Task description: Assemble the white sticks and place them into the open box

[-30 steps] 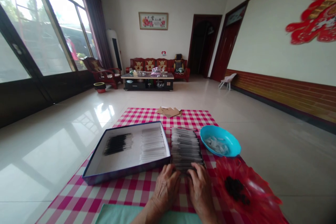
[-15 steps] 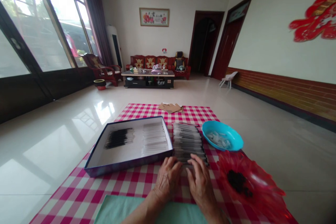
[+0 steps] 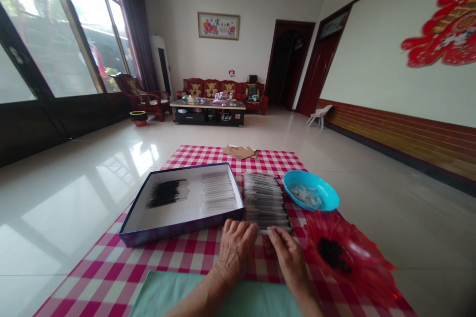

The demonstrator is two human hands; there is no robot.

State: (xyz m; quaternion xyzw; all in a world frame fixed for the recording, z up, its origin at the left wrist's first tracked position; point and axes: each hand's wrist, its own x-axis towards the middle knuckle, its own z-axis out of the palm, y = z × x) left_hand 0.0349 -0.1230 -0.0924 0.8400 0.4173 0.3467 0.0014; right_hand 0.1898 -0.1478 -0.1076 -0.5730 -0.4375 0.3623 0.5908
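Observation:
My left hand [image 3: 238, 247] and my right hand [image 3: 288, 252] are close together at the near end of a row of pens [image 3: 265, 200] with translucent barrels and dark ends. Between them lies a thin pale pen [image 3: 262, 231], its left end in the closed fingers of my left hand. The thumb and forefinger of my right hand pinch its other end. Left of the row stands a shallow box [image 3: 178, 230] with a dark blue outside. Inside it are black-ended pen refills [image 3: 163, 194] and clear pen barrels [image 3: 217, 193].
A blue bowl [image 3: 332, 202] holds small whitish pieces [image 3: 307, 196]. Nearer, a red petal-edged bowl [image 3: 366, 270] holds small black pieces [image 3: 330, 251]. Torn cardboard [image 3: 241, 152] lies at the far end of the checked tablecloth [image 3: 186, 257]. A green cloth [image 3: 167, 292] lies under my forearms.
My right hand's fingers have drawn together from a spread pose into a pinch on the pen's right end. My left hand stays nearly in place. The view has shifted slightly.

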